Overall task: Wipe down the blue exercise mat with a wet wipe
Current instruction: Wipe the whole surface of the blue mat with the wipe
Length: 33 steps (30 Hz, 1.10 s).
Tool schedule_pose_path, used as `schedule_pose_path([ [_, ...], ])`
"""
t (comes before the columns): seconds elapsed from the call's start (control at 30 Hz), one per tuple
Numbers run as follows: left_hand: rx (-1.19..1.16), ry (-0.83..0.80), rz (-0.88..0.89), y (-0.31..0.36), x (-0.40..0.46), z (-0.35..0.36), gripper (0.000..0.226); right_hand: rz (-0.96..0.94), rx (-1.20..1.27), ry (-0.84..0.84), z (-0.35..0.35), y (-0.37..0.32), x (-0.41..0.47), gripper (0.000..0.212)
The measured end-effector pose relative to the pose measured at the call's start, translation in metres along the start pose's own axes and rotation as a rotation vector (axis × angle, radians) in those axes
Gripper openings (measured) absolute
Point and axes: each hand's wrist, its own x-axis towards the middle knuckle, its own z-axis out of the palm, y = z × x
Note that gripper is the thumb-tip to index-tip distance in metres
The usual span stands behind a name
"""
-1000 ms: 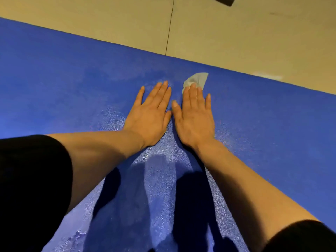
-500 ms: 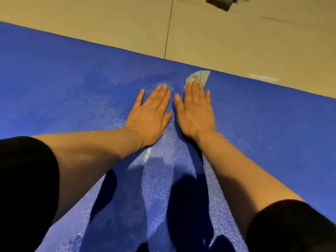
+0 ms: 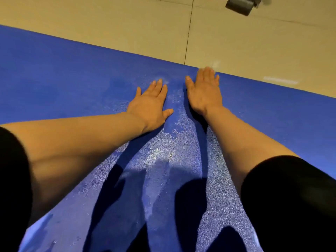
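Your left hand flat on blue mat, fingers straight, holding nothing. Right hand flat too, fingers straight, pressing wet wipe at mat's far edge, wipe blurred. Risk: overshoot drags wipe onto floor, picks up dirt.

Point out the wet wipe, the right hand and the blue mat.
wet wipe point(image 3: 215, 64): head view, blurred tip beyond the fingertips.
right hand point(image 3: 204, 91): head view, back of hand.
blue mat point(image 3: 63, 79): head view, bare surface, left.
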Motion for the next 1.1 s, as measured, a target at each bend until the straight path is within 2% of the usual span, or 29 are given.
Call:
schedule_pose_path([
  [0.1,0.029,-0.001,0.014,-0.004,-0.002,0.004,0.076,-0.165,-0.009,-0.045,0.001,-0.016,0.006,0.064],
  [0.2,0.074,-0.009,0.019,-0.004,-0.003,0.003,0.076,-0.23,-0.094,-0.031,-0.006,0.014,0.001,0.062],
  [0.3,0.1,-0.012,0.011,-0.003,0.0,0.0,0.075,-0.084,-0.113,0.06,-0.004,0.03,-0.006,0.063],
  [0.4,0.107,-0.017,0.006,-0.003,0.0,0.003,0.075,0.048,0.028,0.057,0.008,-0.009,-0.004,0.063],
  [0.5,0.105,-0.01,0.016,-0.005,-0.003,0.004,0.075,-0.101,0.024,0.029,0.014,-0.026,-0.004,0.063],
  [0.6,0.099,-0.036,0.027,-0.008,-0.004,-0.001,0.077,-0.233,-0.074,0.017,0.007,0.006,-0.011,0.062],
  [0.7,0.097,-0.062,0.044,-0.009,-0.002,-0.007,0.079,-0.097,-0.109,0.07,0.003,0.038,-0.028,0.063],
  [0.77,0.097,-0.074,0.05,-0.01,0.0,-0.008,0.08,0.039,-0.07,0.092,0.008,0.029,-0.034,0.065],
  [0.83,0.09,-0.079,0.037,-0.013,0.001,-0.008,0.08,0.076,0.033,0.089,0.016,0.0,-0.032,0.065],
  [0.93,0.052,-0.099,0.056,-0.014,0.002,-0.006,0.084,-0.11,0.017,0.0,0.025,-0.029,-0.035,0.063],
  [1.0,0.042,-0.116,0.09,-0.019,0.001,-0.009,0.086,-0.219,-0.05,-0.04,0.02,-0.019,-0.038,0.062],
  [1.1,0.03,-0.119,0.12,-0.028,-0.001,-0.014,0.087,-0.204,-0.11,-0.008,0.011,0.017,-0.049,0.063],
])
